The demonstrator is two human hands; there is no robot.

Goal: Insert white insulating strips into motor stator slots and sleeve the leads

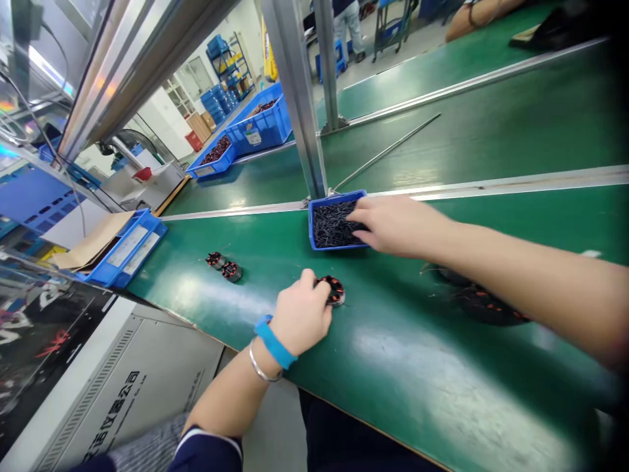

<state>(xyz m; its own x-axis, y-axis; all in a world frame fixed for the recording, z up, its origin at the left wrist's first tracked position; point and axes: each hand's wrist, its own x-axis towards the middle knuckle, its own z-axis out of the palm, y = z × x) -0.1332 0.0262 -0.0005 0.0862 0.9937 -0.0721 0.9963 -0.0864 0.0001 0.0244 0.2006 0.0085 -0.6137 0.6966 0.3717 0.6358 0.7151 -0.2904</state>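
Left hand (302, 316) on round part (336, 290), right hand (393, 225) over tray (339, 248)

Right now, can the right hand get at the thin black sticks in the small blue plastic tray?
Yes, probably. The right hand has its fingers over one side of the small blue plastic tray, by the thin black sticks, and no lid seems to block the way.

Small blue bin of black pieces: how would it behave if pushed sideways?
The blue bin looks low and broad, so it would probably slide rather than tip. The glossy green tabletop suggests little friction. Its loose, jumbled black pieces may shift if jolted.
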